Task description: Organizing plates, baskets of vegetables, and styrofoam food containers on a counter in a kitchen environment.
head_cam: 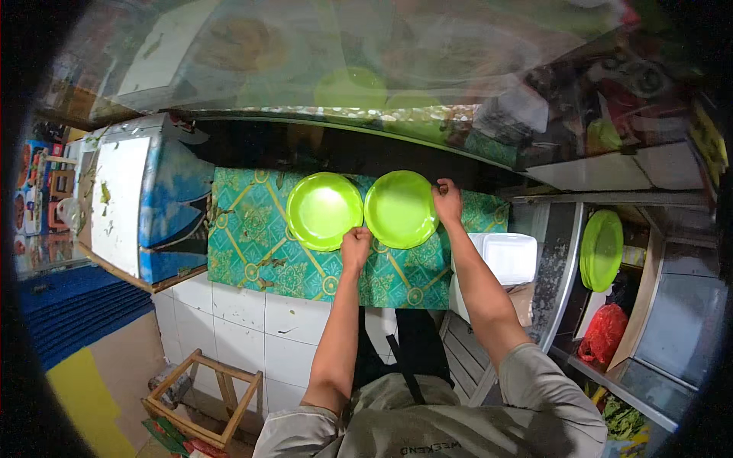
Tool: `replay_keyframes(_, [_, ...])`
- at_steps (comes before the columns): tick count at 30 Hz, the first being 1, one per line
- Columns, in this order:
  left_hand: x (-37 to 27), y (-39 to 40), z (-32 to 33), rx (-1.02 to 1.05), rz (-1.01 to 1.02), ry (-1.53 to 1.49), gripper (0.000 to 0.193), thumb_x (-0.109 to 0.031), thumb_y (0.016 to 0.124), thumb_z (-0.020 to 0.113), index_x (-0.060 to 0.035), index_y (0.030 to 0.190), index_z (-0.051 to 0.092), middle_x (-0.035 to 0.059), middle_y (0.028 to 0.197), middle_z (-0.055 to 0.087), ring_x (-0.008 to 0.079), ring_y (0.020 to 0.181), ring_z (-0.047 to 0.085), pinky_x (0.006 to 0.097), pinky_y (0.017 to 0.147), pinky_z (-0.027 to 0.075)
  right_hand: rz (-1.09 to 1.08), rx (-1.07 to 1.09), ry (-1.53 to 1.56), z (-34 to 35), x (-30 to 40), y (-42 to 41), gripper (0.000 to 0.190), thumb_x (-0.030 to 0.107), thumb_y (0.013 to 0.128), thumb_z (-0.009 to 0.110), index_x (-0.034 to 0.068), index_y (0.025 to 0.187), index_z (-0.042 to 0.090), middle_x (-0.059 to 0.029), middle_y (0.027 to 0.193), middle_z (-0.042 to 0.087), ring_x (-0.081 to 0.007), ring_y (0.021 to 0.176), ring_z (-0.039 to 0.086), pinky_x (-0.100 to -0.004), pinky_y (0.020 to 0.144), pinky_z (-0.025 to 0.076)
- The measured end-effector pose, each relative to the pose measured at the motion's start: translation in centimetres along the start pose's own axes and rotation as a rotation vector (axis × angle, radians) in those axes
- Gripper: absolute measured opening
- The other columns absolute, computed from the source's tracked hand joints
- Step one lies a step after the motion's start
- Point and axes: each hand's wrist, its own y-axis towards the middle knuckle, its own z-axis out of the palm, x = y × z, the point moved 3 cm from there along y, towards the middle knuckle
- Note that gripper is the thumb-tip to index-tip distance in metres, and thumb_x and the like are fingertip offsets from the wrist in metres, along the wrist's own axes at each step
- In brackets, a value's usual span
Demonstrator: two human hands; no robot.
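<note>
Two shallow lime-green plates lie side by side on a green patterned table cover, their rims meeting or nearly so. At the lower right rim of the left plate is my left hand, its fingers curled; whether they pinch the rim is hidden. My right hand has thumb and bent fingers at the right rim of the right plate, seemingly gripping its edge. No food shows on either plate.
White foam boxes stand beside my right forearm. More green plates and a red plastic bag sit in the right-hand shelf. A glass pane rises beyond the table. A wooden stool frame stands lower left.
</note>
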Motion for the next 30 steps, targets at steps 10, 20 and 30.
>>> replay_keyframes(10, [9.5, 4.3, 6.5, 0.042, -0.126, 0.089, 0.045, -0.017, 0.081, 0.071, 0.0068, 0.116, 0.056, 0.0119, 0.087, 0.065, 0.0233, 0.08, 0.063, 0.0352, 0.078, 0.05, 0.041, -0.031, -0.394, 6.1, -10.5, 0.8, 0.061, 0.025, 0.078, 0.074, 0.006, 0.132, 0.052, -0.0219, 0.13, 0.055, -0.0423, 0.117, 0.051, -0.0441, 0.103, 0.041])
replay_keyframes(20, [6.5, 1.4, 5.0, 0.002, 0.044, 0.188, 0.03, -0.004, 0.076, 0.073, 0.0027, 0.103, 0.06, 0.0121, 0.083, 0.063, 0.0243, 0.074, 0.061, 0.0356, 0.073, 0.049, 0.4, -0.016, 0.353, 5.0, -11.2, -2.9, 0.042, 0.006, 0.076, 0.065, -0.001, 0.116, 0.054, -0.0261, 0.117, 0.06, -0.0411, 0.107, 0.059, -0.0456, 0.092, 0.045])
replay_keyframes(30, [-9.4, -15.8, -7.0, -0.019, 0.045, -0.213, 0.047, 0.007, 0.086, 0.062, 0.0027, 0.13, 0.049, 0.0099, 0.106, 0.067, 0.0178, 0.09, 0.066, 0.0306, 0.07, 0.058, -0.012, 0.179, 0.394, -10.2, 5.4, -13.8, 0.054, 0.01, 0.074, 0.07, 0.002, 0.123, 0.049, -0.0188, 0.114, 0.056, -0.0333, 0.103, 0.057, -0.041, 0.089, 0.046])
